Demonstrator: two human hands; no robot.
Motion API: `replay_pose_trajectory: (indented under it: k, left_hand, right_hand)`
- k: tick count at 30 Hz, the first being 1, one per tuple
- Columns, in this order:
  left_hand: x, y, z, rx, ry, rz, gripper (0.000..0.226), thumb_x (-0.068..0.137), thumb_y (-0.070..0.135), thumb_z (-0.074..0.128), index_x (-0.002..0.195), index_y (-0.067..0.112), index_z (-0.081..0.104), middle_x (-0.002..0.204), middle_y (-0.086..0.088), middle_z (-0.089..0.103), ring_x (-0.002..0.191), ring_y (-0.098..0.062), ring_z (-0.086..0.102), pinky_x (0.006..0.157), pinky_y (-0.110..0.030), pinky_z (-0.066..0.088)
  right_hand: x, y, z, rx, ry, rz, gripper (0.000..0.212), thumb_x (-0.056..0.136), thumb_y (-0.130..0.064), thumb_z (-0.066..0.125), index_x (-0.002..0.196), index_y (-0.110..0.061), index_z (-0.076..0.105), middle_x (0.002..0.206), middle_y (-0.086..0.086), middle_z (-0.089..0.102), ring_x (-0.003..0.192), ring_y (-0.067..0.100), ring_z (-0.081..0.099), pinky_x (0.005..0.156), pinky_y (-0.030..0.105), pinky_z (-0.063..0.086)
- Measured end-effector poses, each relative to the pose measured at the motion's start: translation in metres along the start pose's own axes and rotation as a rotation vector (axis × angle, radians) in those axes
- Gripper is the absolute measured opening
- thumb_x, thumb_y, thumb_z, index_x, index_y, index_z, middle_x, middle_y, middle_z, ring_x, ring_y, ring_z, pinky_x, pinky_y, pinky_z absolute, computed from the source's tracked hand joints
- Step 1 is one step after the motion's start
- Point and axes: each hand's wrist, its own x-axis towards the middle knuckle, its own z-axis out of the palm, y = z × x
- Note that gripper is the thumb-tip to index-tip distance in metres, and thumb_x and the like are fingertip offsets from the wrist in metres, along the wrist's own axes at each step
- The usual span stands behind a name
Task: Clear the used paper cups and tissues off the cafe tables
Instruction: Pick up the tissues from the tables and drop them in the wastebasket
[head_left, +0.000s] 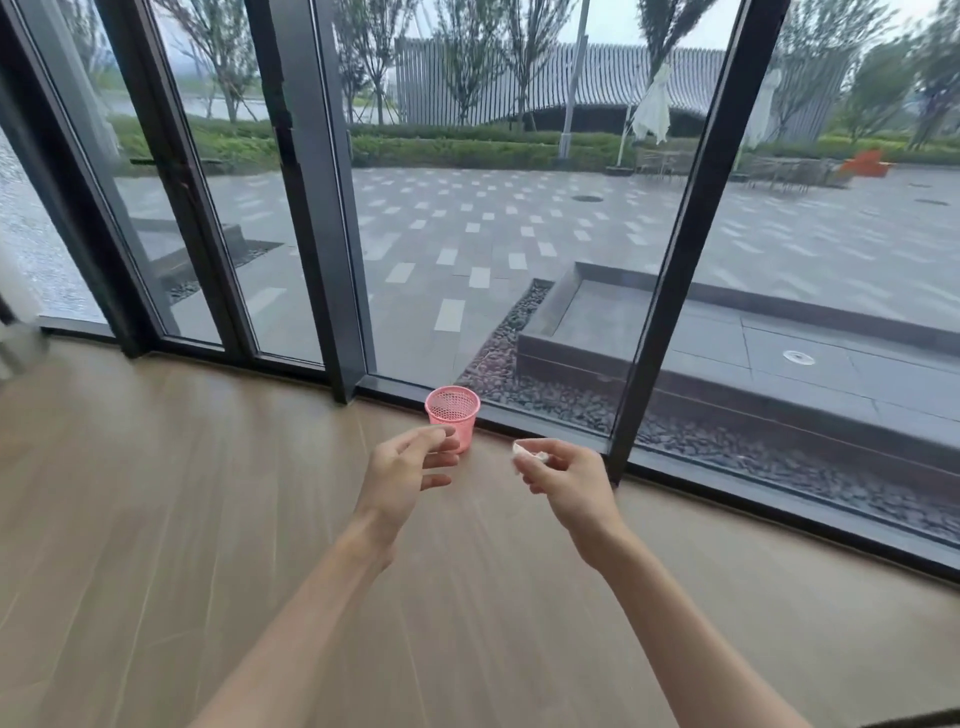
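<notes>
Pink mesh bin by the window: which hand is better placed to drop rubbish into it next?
Right. The right hand already pinches a crumpled white tissue, held just right of the pink mesh bin on the wooden floor. The left hand overlaps the bin in the head view but seems to hold nothing.

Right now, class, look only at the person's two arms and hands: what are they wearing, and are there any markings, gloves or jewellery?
Both arms are bare from the bottom of the frame up: no sleeves show. The left hand and right hand wear no gloves. No watch, bracelet or ring is visible on either wrist or on the fingers, and no markings show.
</notes>
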Motion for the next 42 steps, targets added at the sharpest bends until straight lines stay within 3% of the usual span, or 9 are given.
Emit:
replay_pose_trajectory:
  k: [4, 7, 11, 15, 17, 21, 23, 35, 42]
  left_hand:
    - [0.107, 0.019, 0.016, -0.013, -0.056, -0.024, 0.022, 0.101, 0.016, 0.054, 0.1, 0.011, 0.075, 0.105, -0.014, 0.076, 0.096, -0.027, 0.07, 0.084, -0.037, 0.056]
    - [0.178, 0.035, 0.028, -0.003, -0.091, -0.028, 0.02, 0.098, 0.021, 0.059, 0.105, 0.011, 0.074, 0.108, -0.015, 0.075, 0.094, -0.026, 0.068, 0.093, -0.047, 0.054]
    - [0.254, 0.037, 0.044, 0.025, -0.121, -0.056, 0.024, 0.093, 0.026, 0.063, 0.108, 0.012, 0.075, 0.105, -0.01, 0.077, 0.09, -0.024, 0.068, 0.099, -0.052, 0.052]
    - [0.327, 0.025, 0.058, 0.032, -0.107, -0.091, 0.021, 0.098, 0.014, 0.058, 0.109, 0.005, 0.073, 0.106, -0.016, 0.075, 0.089, -0.025, 0.065, 0.083, -0.042, 0.055]
    - [0.365, 0.018, 0.063, 0.04, -0.09, -0.097, 0.018, 0.098, 0.01, 0.058, 0.104, 0.007, 0.074, 0.103, -0.016, 0.074, 0.086, -0.024, 0.064, 0.077, -0.038, 0.052]
    - [0.455, 0.008, 0.071, 0.106, -0.059, -0.103, 0.016, 0.097, 0.011, 0.06, 0.101, 0.015, 0.075, 0.108, -0.014, 0.075, 0.081, -0.015, 0.071, 0.088, -0.041, 0.056]
    - [0.503, 0.01, 0.075, 0.112, -0.026, -0.113, 0.016, 0.098, 0.011, 0.059, 0.104, 0.014, 0.074, 0.11, -0.015, 0.074, 0.081, -0.013, 0.071, 0.082, -0.035, 0.058]
    - [0.718, 0.003, 0.097, 0.066, 0.028, -0.17, 0.016, 0.096, 0.007, 0.062, 0.107, 0.009, 0.074, 0.115, -0.02, 0.071, 0.094, -0.02, 0.069, 0.082, -0.033, 0.061]
    - [0.854, -0.031, 0.079, 0.056, 0.043, -0.214, 0.017, 0.097, 0.007, 0.061, 0.108, 0.009, 0.074, 0.116, -0.018, 0.071, 0.097, -0.021, 0.069, 0.077, -0.028, 0.061]
  right_hand:
    - [0.103, -0.006, 0.011, 0.024, 0.076, 0.032, 0.01, 0.089, -0.011, 0.076, 0.099, -0.008, 0.076, 0.073, 0.004, 0.069, 0.066, 0.013, 0.063, 0.076, 0.03, 0.057]
    - [0.169, -0.012, 0.018, 0.073, 0.094, 0.037, 0.012, 0.089, -0.011, 0.076, 0.099, -0.005, 0.074, 0.082, 0.012, 0.074, 0.071, 0.015, 0.067, 0.079, 0.03, 0.059]
    - [0.245, -0.013, 0.023, 0.147, 0.104, 0.06, 0.011, 0.09, -0.007, 0.074, 0.099, -0.001, 0.072, 0.077, 0.007, 0.073, 0.069, 0.014, 0.067, 0.072, 0.023, 0.06]
    - [0.32, -0.003, 0.027, 0.136, 0.104, 0.087, 0.01, 0.091, -0.009, 0.074, 0.1, -0.004, 0.072, 0.077, 0.005, 0.073, 0.068, 0.013, 0.066, 0.066, 0.021, 0.057]
    - [0.363, 0.006, 0.031, 0.132, 0.085, 0.1, 0.009, 0.091, -0.012, 0.074, 0.099, -0.007, 0.072, 0.078, 0.004, 0.074, 0.069, 0.013, 0.066, 0.067, 0.024, 0.057]
    - [0.462, 0.024, 0.04, 0.145, 0.037, 0.132, 0.007, 0.091, -0.014, 0.074, 0.096, -0.01, 0.071, 0.076, 0.001, 0.073, 0.063, 0.011, 0.063, 0.066, 0.025, 0.053]
    - [0.513, 0.025, 0.045, 0.138, 0.005, 0.162, 0.003, 0.092, -0.013, 0.073, 0.093, -0.012, 0.071, 0.074, 0.0, 0.071, 0.061, 0.01, 0.061, 0.063, 0.023, 0.052]
    - [0.746, 0.03, 0.089, -0.034, -0.26, 0.145, 0.019, 0.094, -0.026, 0.071, 0.081, -0.012, 0.077, 0.073, 0.003, 0.071, 0.055, 0.003, 0.057, 0.057, 0.017, 0.046]
    - [0.87, 0.066, 0.129, -0.116, -0.307, 0.184, 0.011, 0.093, -0.024, 0.072, 0.082, -0.021, 0.075, 0.073, 0.004, 0.072, 0.056, 0.005, 0.062, 0.058, 0.018, 0.049]
